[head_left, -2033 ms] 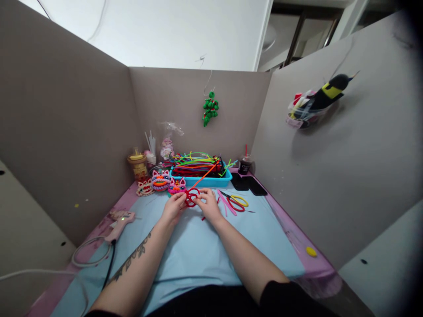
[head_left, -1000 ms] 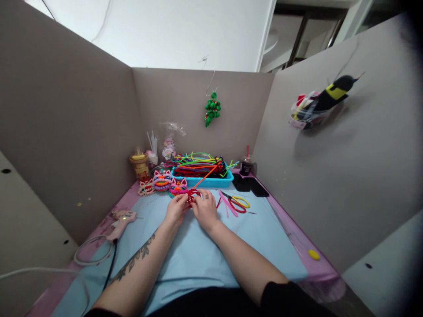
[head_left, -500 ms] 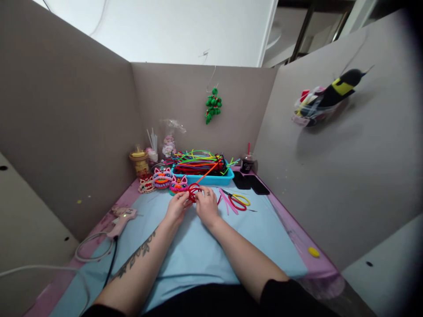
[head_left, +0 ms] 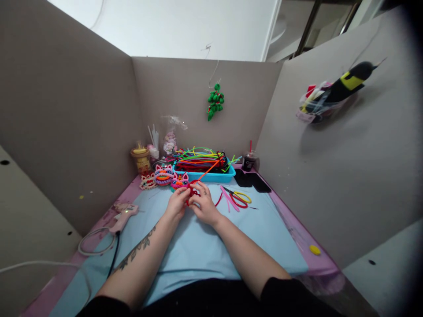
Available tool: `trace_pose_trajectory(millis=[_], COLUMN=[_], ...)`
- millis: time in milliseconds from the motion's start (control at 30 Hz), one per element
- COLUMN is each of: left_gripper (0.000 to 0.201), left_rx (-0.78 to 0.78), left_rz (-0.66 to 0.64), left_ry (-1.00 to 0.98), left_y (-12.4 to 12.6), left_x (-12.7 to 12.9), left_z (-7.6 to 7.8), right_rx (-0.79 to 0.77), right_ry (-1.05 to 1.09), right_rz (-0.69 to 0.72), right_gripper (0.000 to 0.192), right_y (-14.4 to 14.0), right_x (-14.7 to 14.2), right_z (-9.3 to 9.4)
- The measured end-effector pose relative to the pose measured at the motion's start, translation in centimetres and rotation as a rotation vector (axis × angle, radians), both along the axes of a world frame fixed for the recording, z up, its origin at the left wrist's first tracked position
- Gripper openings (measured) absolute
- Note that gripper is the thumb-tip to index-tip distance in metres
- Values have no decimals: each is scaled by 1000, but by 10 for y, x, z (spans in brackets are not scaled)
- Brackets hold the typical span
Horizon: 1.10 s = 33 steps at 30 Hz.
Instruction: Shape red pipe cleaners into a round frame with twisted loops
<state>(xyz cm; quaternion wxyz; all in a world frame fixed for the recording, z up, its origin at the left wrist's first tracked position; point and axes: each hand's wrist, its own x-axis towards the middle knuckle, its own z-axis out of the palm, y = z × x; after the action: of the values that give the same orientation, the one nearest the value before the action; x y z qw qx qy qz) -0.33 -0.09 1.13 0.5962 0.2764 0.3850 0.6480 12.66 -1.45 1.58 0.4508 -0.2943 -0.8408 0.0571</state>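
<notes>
My left hand (head_left: 176, 204) and my right hand (head_left: 205, 207) meet over the light blue mat (head_left: 198, 246), both pinching a small red pipe-cleaner loop (head_left: 192, 189) between their fingertips. An orange pipe-cleaner tail (head_left: 208, 171) runs up from the loop toward the blue tray (head_left: 205, 177) of coloured pipe cleaners just behind. Most of the red piece is hidden by my fingers.
Scissors with red and yellow handles (head_left: 239, 198) and pink pipe-cleaner pieces (head_left: 227, 199) lie right of my hands. Finished fuzzy cat-face figures (head_left: 162, 175) sit left of the tray. A pink glue gun (head_left: 123, 216) with its cord lies at the left. Grey partition walls enclose the desk; a dark cup (head_left: 249, 161) stands at the back right.
My hands have kept working the red loop, shifting slightly up and closer together; the loop is now more covered by my fingers. The camera tilted a little.
</notes>
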Motion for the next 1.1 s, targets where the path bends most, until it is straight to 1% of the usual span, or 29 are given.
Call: trace_pose_trajectory(millis=[67, 167, 233, 367, 433, 600, 833, 933, 1100], left_gripper=[42, 43, 43, 43, 43, 41, 41, 41, 41], left_rx=[1, 12, 7, 11, 12, 38, 96, 103, 64], left_rz=[41, 106, 119, 83, 60, 13, -4, -14, -14], left_ry=[37, 97, 133, 175, 191, 263, 355, 332, 223], left_y=[0, 1, 2, 2, 0, -3, -3, -3, -3], left_x=[0, -1, -1, 0, 2, 3, 2, 2, 2], left_z=[1, 0, -1, -3, -2, 1, -2, -3, -3], right_rx=[-19, -67, -95, -111, -114, -109, -122, -148, -192], right_ry=[95, 241, 277, 254, 239, 244, 270, 297, 355], right_rz=[-28, -151, -199, -181, -196, -248, -278, -282, -255], right_gripper=[11, 15, 16, 16, 16, 13, 12, 13, 12], right_y=[3, 10, 14, 17, 18, 18, 17, 15, 13], right_x=[4, 8, 8, 5, 3, 3, 3, 2, -3], right_z=[0, -4, -7, -13, -14, -13, -13, -14, -15])
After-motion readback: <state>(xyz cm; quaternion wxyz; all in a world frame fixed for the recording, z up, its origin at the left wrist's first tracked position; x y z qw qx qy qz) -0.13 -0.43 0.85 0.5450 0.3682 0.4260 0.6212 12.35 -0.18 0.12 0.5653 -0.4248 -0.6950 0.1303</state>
